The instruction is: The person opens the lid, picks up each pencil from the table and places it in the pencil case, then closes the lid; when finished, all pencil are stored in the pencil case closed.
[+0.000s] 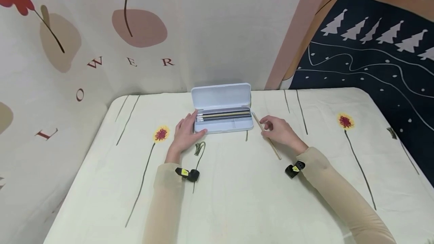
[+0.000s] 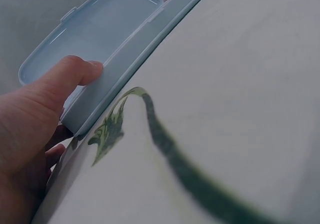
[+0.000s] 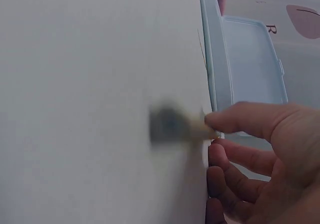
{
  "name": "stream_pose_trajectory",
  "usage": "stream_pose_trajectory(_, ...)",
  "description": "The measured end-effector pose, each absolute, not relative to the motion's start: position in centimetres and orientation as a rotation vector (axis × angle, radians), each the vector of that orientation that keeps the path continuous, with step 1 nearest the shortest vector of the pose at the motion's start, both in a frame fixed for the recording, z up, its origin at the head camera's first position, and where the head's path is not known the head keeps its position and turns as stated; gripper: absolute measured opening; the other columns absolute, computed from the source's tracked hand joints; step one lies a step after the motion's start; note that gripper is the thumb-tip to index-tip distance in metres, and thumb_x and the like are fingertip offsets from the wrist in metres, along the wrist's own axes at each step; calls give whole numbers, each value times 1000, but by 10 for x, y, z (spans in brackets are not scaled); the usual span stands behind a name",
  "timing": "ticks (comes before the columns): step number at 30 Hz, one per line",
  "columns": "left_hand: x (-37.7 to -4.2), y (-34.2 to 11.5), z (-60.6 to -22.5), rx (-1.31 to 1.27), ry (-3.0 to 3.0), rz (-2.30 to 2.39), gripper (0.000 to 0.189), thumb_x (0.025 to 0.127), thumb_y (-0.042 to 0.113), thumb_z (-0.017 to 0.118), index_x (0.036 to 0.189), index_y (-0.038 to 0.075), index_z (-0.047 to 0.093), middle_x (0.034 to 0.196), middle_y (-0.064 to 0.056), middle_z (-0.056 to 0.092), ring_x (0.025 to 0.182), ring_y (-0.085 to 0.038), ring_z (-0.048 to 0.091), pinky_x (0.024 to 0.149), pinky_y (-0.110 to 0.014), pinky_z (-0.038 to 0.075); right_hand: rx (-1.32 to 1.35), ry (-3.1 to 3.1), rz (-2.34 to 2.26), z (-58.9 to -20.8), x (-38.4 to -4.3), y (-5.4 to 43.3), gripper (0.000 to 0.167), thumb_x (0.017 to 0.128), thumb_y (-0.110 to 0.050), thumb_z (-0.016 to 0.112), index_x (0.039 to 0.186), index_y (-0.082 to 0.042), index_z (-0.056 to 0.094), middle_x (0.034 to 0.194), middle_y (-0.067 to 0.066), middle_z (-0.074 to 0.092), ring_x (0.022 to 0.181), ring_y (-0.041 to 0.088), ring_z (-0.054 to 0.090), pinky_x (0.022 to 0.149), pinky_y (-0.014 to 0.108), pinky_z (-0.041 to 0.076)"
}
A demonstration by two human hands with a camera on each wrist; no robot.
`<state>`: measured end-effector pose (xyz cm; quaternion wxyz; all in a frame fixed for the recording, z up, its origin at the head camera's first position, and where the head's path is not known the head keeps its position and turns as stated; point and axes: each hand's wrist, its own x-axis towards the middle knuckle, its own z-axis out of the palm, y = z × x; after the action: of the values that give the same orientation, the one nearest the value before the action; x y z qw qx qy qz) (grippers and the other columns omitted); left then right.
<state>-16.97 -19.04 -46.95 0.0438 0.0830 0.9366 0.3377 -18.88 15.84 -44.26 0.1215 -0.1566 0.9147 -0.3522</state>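
A pale blue pencil case [image 1: 222, 126] lies with its lid [image 1: 222, 97] raised at the back; dark pencils [image 1: 223, 116] with white ends and one yellow stripe lie lengthwise inside. My left hand [image 1: 184, 133] holds the case's left end, the thumb [image 2: 82, 70] over the front rim and the fingers round the end wall. Just right of the case, my right hand [image 1: 278, 130] pinches a thin tan pencil-like stick [image 1: 274, 149] between thumb and fingers. The stick slants, far tip close to the case's right edge, near end toward me. That near end looks dark and blurred in the right wrist view.
The case stands near the back of a table with a cream cloth [image 1: 230, 199] printed with flowers and stems. Behind it hangs a light printed curtain [image 1: 220, 48]; a dark cloth with white trees [image 1: 366, 59] hangs at the right. Each wrist carries a small black camera [image 1: 193, 175].
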Motion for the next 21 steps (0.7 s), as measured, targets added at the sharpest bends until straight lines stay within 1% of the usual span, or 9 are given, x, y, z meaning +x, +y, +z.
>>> stream_pose_trajectory(4, -170, -190, -470, 252, 2865, 1037, 84, 90, 35, 64, 154, 4, 20, 156, -16, 26, 144, -31, 14, 116, -46, 2, -437, 2694, -1059, -444, -188, 164, 28, 86, -2, 65, 113, 2, 62, 82, 4, 59, 77, 22, 52, 68, 32, 40)
stream_pose_trajectory(11, -169, -190, -470, 251, 2862, 1045, 83, 90, 35, 64, 153, 4, 20, 156, -16, 26, 144, -32, 14, 116, -46, 2, -414, 2698, -1140, -444, -187, 170, 25, 87, 1, 61, 111, 1, 65, 85, 8, 60, 76, 22, 51, 66, 32, 40)
stream_pose_trajectory(21, -170, -191, -469, 255, 2855, 1046, 84, 90, 35, 65, 154, 4, 19, 156, -15, 25, 145, -31, 14, 116, -46, 2, -373, 2703, -1180, -444, -188, 180, 24, 88, 0, 60, 111, 0, 66, 93, 12, 65, 85, 27, 59, 73, 36, 46)
